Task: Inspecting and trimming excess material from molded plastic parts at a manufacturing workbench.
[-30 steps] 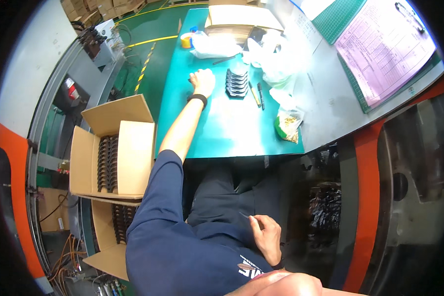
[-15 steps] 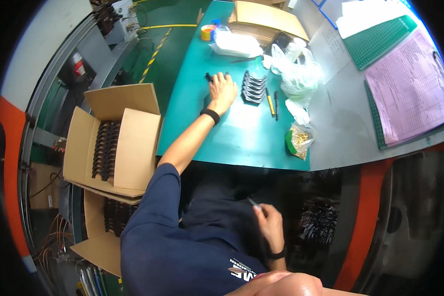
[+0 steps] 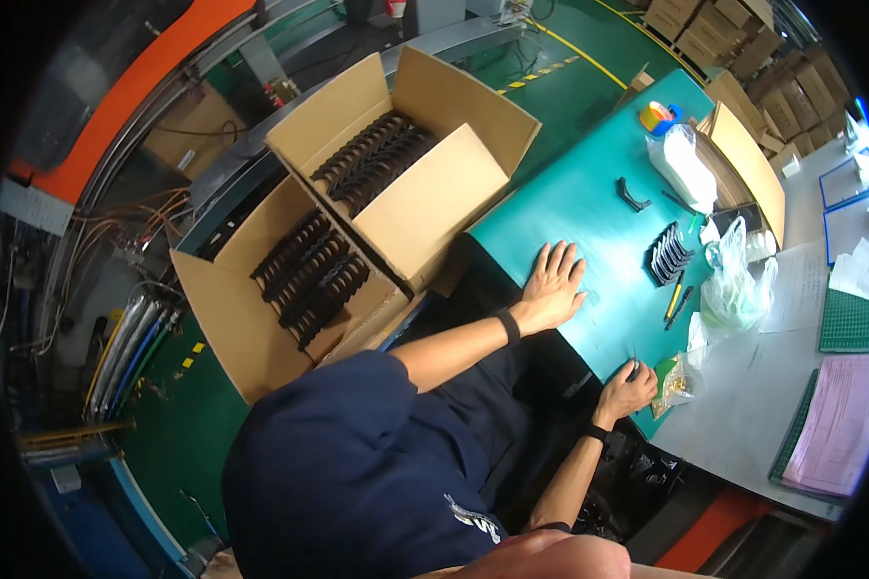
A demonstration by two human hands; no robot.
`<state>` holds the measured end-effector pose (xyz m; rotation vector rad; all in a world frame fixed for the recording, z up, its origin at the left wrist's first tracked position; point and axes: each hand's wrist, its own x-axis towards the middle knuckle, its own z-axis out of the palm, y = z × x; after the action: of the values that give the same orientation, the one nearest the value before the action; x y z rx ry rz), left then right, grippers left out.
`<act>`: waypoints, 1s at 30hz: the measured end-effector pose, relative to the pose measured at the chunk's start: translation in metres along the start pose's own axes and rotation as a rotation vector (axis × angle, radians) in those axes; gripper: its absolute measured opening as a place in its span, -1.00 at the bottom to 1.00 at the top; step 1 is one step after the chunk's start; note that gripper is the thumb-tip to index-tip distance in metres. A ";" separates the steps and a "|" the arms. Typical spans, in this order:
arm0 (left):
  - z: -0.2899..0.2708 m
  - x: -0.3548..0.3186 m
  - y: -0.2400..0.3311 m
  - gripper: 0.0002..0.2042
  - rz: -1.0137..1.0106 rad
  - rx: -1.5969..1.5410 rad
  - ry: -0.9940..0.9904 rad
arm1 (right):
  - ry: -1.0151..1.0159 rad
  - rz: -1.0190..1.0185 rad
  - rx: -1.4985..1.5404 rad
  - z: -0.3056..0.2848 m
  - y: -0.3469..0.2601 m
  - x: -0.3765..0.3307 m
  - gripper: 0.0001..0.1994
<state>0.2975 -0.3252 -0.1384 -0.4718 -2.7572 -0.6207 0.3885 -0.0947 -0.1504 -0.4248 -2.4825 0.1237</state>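
My left hand [image 3: 553,287] lies flat on the green tabletop [image 3: 599,241] near its edge, fingers spread, holding nothing. At the table's near edge my right hand [image 3: 628,392] is closed round a slim tool with a dark handle and thin tip [image 3: 633,365]; its exact kind is unclear. Beside that hand sits a clear and green bag of small brass-coloured pieces [image 3: 676,384]. A single curved black plastic part [image 3: 632,196] rests alone farther up the table. To its right stands a row of similar curved parts [image 3: 668,256], nested together.
Two open cartons [image 3: 434,217] at the left hold rows of black curved parts [image 3: 309,275]. A yellow pen [image 3: 674,296] and a black pen [image 3: 681,309] lie by plastic bags [image 3: 739,289]. Yellow tape [image 3: 657,118] sits at the far end; pink sheets [image 3: 835,425] lie right.
The view has swung left. My left hand has come back from the black part, which stays on the table. My right hand has risen from my lap to the table edge with the tool.
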 end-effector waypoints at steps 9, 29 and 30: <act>-0.087 0.129 -0.158 -0.45 -0.366 0.203 0.052 | 0.007 -0.023 0.020 0.002 0.000 0.007 -0.78; -0.166 -0.060 -0.051 -0.21 -0.144 0.262 -0.379 | 0.048 -0.023 -0.026 0.003 0.012 0.001 -0.81; -0.166 -0.064 -0.051 -0.21 -0.154 0.271 -0.371 | 0.042 -0.032 -0.021 0.006 0.010 0.002 -0.81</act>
<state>0.3686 -0.4604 -0.0333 -0.3430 -3.1888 -0.1967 0.3863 -0.0845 -0.1559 -0.3929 -2.4498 0.0746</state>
